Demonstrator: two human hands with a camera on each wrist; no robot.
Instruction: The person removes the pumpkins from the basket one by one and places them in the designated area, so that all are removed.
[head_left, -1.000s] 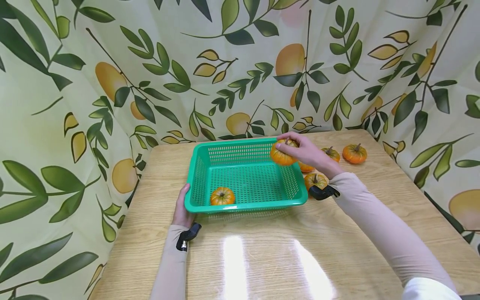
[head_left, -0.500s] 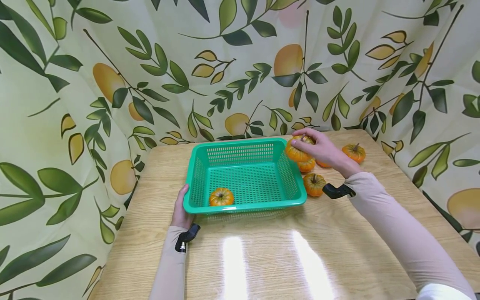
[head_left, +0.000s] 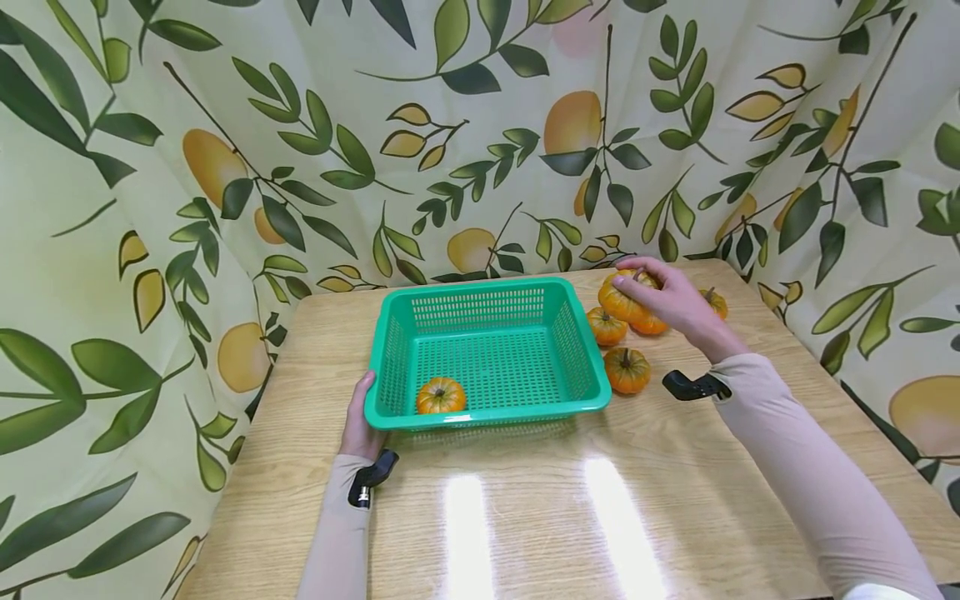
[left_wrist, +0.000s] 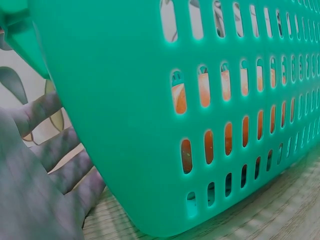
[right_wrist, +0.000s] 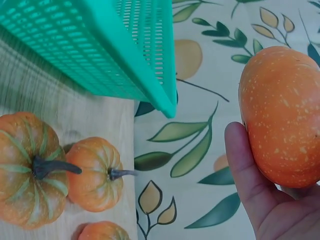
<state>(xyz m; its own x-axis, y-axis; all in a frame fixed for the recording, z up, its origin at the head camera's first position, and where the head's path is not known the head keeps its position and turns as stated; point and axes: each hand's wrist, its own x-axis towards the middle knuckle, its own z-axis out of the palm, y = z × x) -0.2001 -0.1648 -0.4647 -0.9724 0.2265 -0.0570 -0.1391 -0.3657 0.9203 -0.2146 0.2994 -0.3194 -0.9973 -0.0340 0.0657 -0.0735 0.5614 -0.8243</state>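
A green plastic basket [head_left: 487,413] stands on the wooden table, with one small orange pumpkin [head_left: 441,396] inside at its front left. At the basket's left side is my left hand [head_left: 361,423]; in the left wrist view its fingers [left_wrist: 75,170] lie extended along the outer wall. My right hand [head_left: 678,304] holds another small pumpkin [head_left: 618,296] by its top, above the table to the right of the basket. The right wrist view shows the smooth orange underside of this held pumpkin [right_wrist: 285,120] and the thumb against it.
Several pumpkins sit right of the basket: a front pumpkin [head_left: 627,370], one near the rim [head_left: 606,327], one partly under the held pumpkin [head_left: 649,324], and one behind the right hand [head_left: 716,302]. A leaf-patterned curtain [head_left: 480,150] borders the table's back and sides.
My right hand has carried its pumpkin rightward, from over the basket's right rim to above the pumpkins on the table. The left hand has stayed at the basket's left side.
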